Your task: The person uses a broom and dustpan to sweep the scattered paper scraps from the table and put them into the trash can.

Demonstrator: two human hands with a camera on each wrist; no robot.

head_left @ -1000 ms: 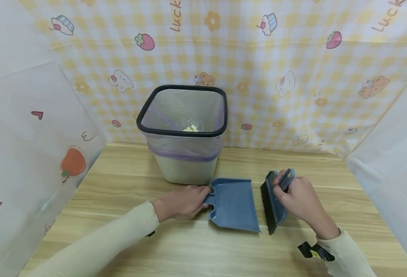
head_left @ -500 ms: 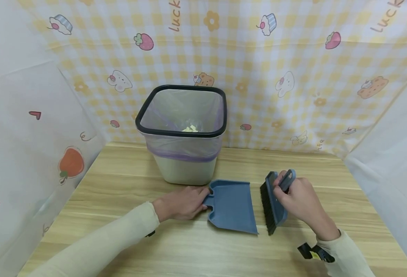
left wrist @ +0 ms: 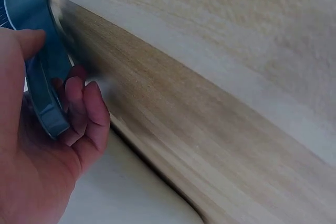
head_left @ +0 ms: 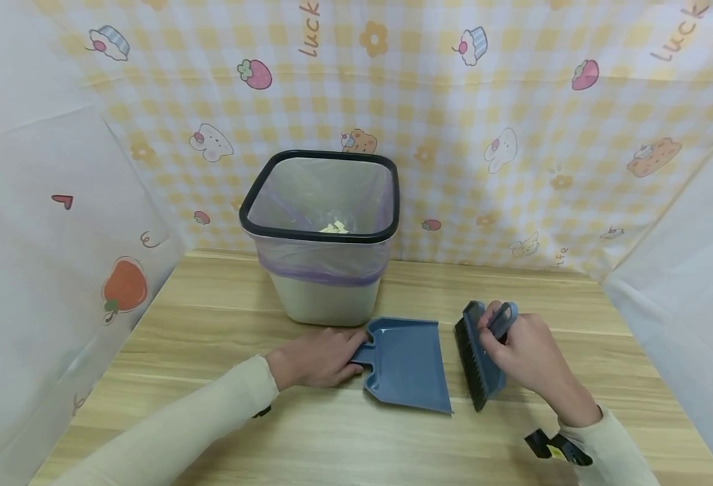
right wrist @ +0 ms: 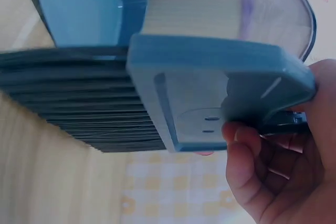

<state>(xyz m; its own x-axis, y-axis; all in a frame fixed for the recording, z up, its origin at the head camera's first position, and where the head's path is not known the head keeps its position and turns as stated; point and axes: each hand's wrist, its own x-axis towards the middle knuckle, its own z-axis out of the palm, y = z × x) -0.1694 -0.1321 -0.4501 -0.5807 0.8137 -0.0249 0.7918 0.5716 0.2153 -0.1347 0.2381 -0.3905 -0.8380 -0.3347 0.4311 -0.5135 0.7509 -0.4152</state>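
A blue dustpan [head_left: 409, 364] lies on the wooden table, its wide edge toward the right. My left hand [head_left: 322, 356] grips its short handle; in the left wrist view the fingers curl around that handle [left wrist: 44, 93]. To the right, my right hand [head_left: 529, 354] holds a blue hand brush [head_left: 483, 358] with dark bristles [head_left: 469, 361] facing the dustpan. A narrow gap separates bristles and pan. In the right wrist view the thumb and fingers pinch the brush near its handle. No debris shows in the pan.
Behind my left hand stands a pale bin [head_left: 326, 300] with a black rim [head_left: 320, 236] and a clear liner. Small yellowish scraps [head_left: 334, 227] lie inside it. A checked cloth [head_left: 453, 135] hangs behind the table [head_left: 344, 439], and white cloth covers both sides.
The dustpan has shifted slightly toward me and to the left. The brush has tilted a little, its near end moving slightly right. Both hands keep their holds.
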